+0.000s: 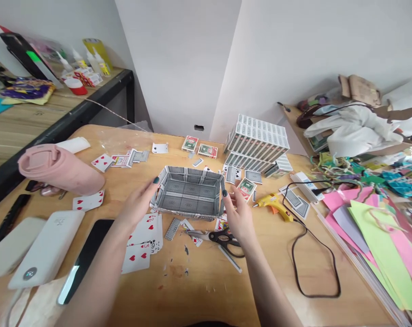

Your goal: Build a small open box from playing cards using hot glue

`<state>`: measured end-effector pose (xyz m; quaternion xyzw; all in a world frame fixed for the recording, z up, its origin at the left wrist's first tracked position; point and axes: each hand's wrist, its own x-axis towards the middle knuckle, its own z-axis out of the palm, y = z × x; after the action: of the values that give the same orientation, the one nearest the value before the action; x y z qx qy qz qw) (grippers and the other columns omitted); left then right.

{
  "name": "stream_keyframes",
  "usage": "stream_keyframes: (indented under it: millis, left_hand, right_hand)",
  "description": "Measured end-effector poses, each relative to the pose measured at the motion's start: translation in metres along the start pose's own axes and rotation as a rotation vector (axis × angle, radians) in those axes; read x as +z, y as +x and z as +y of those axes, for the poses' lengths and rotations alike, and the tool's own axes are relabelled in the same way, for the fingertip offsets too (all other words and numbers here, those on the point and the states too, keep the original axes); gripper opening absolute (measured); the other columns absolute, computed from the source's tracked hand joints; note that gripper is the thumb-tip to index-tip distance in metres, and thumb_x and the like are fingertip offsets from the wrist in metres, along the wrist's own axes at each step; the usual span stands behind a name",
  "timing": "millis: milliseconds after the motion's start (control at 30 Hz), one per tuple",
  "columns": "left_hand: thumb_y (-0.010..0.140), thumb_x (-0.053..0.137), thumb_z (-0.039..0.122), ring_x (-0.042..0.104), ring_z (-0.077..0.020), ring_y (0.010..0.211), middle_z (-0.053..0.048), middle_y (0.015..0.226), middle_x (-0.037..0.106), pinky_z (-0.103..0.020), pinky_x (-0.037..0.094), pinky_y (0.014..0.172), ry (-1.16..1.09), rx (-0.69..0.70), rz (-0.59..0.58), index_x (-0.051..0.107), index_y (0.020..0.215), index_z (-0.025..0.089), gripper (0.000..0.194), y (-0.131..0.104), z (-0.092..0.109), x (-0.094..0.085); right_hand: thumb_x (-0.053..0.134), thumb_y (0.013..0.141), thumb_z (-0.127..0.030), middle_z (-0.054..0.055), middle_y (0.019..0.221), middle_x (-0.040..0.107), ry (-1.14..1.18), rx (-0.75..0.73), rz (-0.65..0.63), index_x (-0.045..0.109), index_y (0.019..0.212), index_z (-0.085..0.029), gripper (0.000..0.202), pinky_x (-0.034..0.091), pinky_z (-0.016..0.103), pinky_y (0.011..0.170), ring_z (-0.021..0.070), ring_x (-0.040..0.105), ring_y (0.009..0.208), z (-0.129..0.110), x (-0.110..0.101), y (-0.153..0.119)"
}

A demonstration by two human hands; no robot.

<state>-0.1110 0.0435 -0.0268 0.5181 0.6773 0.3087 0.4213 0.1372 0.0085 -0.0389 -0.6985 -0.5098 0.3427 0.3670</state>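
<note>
An open-topped tray made of playing cards (188, 195), grey card backs showing inside, is held between my two hands over the middle of the table. My left hand (139, 200) grips its left end, thumb at the rim. On the right end, my right hand (238, 211) pinches the wall in the same way. Below the tray lie black-handled scissors (226, 237), several loose playing cards (138, 256) and a small cut strip of card (172, 229). A yellow glue gun (276, 206) rests right of my right hand.
Stacked card boxes (257, 141) stand at the back right. A rolled pink cloth (61, 170), a white power bank (47, 250) and a phone (86, 259) lie on the left. Coloured paper (379, 245) and the glue gun's black cord (296, 272) occupy the right.
</note>
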Motion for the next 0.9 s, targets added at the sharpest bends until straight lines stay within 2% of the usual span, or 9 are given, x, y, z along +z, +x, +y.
stream_keyframes:
  millis: [67,133,333,500,600,667,733,800,900]
  left_hand:
    - [0.083,0.042,0.055,0.060,-0.0291,0.106,-0.007,0.103,0.071,-0.035,0.046,0.086,0.174,-0.029,0.033,0.067,0.101,0.019,0.048,-0.001,0.007,-0.003]
    - [0.082,0.044,0.053,0.060,-0.0305,0.105,-0.006,0.103,0.072,-0.035,0.044,0.085,0.290,-0.058,0.040,0.070,0.092,0.019,0.044,-0.004,0.013,-0.008]
    - [0.082,0.045,0.050,0.060,-0.0282,0.106,-0.002,0.108,0.071,-0.032,0.043,0.084,0.311,-0.082,0.033,0.070,0.100,0.024,0.040,-0.010,0.017,-0.013]
    - [0.080,0.049,0.057,0.063,-0.0271,0.100,-0.002,0.101,0.073,-0.033,0.047,0.086,0.158,-0.083,0.021,0.070,0.103,0.022,0.046,-0.012,0.000,-0.010]
    - [0.079,0.048,0.064,0.065,-0.0275,0.097,-0.007,0.100,0.073,-0.034,0.053,0.082,-0.137,-0.058,-0.021,0.069,0.105,0.018,0.057,-0.014,-0.013,-0.007]
    - [0.078,0.048,0.065,0.065,-0.0287,0.099,-0.010,0.104,0.072,-0.037,0.055,0.081,-0.306,-0.068,0.003,0.067,0.108,0.016,0.060,-0.015,-0.018,-0.005]
    - [0.078,0.052,0.060,0.064,-0.0294,0.104,-0.011,0.109,0.070,-0.041,0.053,0.088,-0.326,-0.090,0.046,0.067,0.109,0.016,0.056,-0.016,-0.021,-0.004]
    - [0.079,0.055,0.053,0.059,-0.0287,0.113,-0.010,0.116,0.067,-0.043,0.045,0.100,-0.257,-0.076,0.067,0.066,0.109,0.018,0.047,-0.014,-0.022,-0.002]
    - [0.077,0.061,0.042,0.047,-0.0267,0.128,-0.008,0.134,0.056,-0.042,0.035,0.109,-0.234,0.039,0.022,0.060,0.118,0.022,0.046,-0.003,-0.024,0.005]
  right_hand:
    - [0.040,0.087,-0.056,0.010,0.097,0.067,-0.010,0.053,-0.029,0.060,0.113,-0.017,0.051,0.048,0.029,0.067,0.0211,0.063,0.081,-0.005,0.003,-0.003]
    - [0.039,0.087,-0.057,0.007,0.085,0.068,-0.061,0.049,-0.054,0.066,0.095,-0.018,0.048,0.046,0.027,0.065,0.0211,0.062,0.076,-0.011,0.001,-0.007]
    - [0.037,0.088,-0.056,0.003,0.065,0.064,-0.126,0.043,-0.054,0.067,0.073,-0.017,0.052,0.037,0.023,0.056,0.0180,0.057,0.063,-0.019,-0.008,-0.013]
    - [0.042,0.086,-0.046,0.000,0.059,0.061,-0.200,0.020,-0.017,0.063,0.066,-0.018,0.041,0.033,0.021,0.053,0.0142,0.051,0.057,-0.019,-0.001,-0.015]
    - [0.042,0.084,-0.035,0.001,0.052,0.058,-0.327,0.027,0.065,0.056,0.058,-0.019,0.033,0.030,0.022,0.050,0.0130,0.046,0.049,-0.017,0.001,-0.014]
    - [0.043,0.082,-0.030,0.002,0.052,0.060,-0.348,0.046,0.116,0.055,0.056,-0.019,0.030,0.032,0.023,0.049,0.0136,0.048,0.048,-0.013,-0.004,-0.011]
    - [0.045,0.079,-0.029,0.004,0.057,0.065,-0.253,0.087,0.139,0.058,0.058,-0.019,0.027,0.036,0.023,0.049,0.0155,0.056,0.052,-0.008,-0.014,-0.006]
    - [0.048,0.076,-0.029,0.005,0.061,0.068,-0.052,0.159,0.147,0.063,0.063,-0.018,0.023,0.041,0.023,0.047,0.0176,0.061,0.054,-0.002,-0.028,0.000]
    - [0.054,0.070,-0.028,0.004,0.065,0.070,0.316,0.241,0.184,0.066,0.069,-0.016,0.017,0.048,0.026,0.045,0.0196,0.064,0.055,0.004,-0.046,0.013]
